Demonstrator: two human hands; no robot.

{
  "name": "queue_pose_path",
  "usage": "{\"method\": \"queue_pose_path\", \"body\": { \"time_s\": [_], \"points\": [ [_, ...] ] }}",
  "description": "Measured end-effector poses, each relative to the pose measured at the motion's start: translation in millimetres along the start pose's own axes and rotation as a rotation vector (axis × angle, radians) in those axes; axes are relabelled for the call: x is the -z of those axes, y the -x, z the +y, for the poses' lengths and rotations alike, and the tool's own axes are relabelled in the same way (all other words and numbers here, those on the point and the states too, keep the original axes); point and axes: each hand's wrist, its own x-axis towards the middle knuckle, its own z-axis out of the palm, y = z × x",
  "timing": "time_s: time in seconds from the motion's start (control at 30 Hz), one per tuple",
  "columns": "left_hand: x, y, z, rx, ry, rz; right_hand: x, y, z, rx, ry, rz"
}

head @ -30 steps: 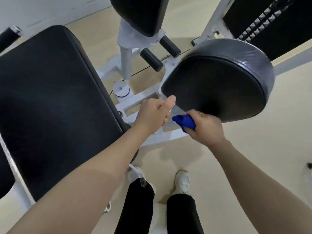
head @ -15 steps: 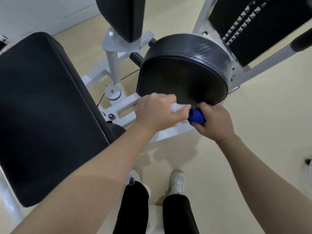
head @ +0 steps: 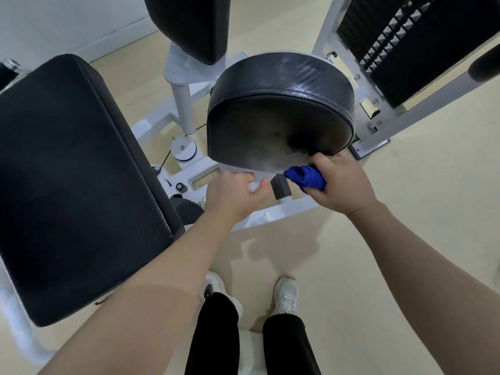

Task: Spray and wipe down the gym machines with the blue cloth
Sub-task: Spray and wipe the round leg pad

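Observation:
A round black seat pad [head: 278,115] of a white-framed gym machine stands in the middle, with a wet misted patch on its near face. My left hand [head: 232,194] grips a white spray bottle [head: 255,182] just below the pad's near edge; most of the bottle is hidden in the hand. My right hand [head: 341,182] holds the bunched blue cloth [head: 304,177] at the pad's lower right edge, close beside the wet patch.
A large black back pad [head: 73,180] fills the left side. Another black pad [head: 189,23] stands at the top. A black weight stack [head: 414,41] in a white frame [head: 392,125] is at the right. My feet stand on beige floor [head: 419,212].
My two hands have drawn apart. A wet misted patch now shows on the round pad. The view has shifted slightly, so the pad sits more central.

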Motion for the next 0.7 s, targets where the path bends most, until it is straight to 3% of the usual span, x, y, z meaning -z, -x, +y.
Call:
{"method": "queue_pose_path", "body": {
  "time_s": [0.2,0.37,0.47,0.57,0.7],
  "points": [
    [20.4,5.0,-11.9,-0.012,0.115,0.172,-7.4,-0.6,6.2,0.009,-0.014,-0.042],
    [65.4,-4.3,-30.7,-0.027,0.281,0.52,-10.8,-4.5,9.8,-0.025,-0.066,-0.037],
    [93.1,-24.4,-38.1,-0.047,0.448,0.252,-16.0,-11.5,2.5,-0.109,-0.161,0.006],
    [103.2,-31.1,-42.6,-0.098,0.519,-0.009,-15.5,-19.7,-21.7,-0.378,-0.545,0.114],
    [98.2,-16.8,-41.7,-0.098,0.547,0.026,-15.4,-32.7,-77.7,-0.709,-0.898,0.488]
  ]
}}
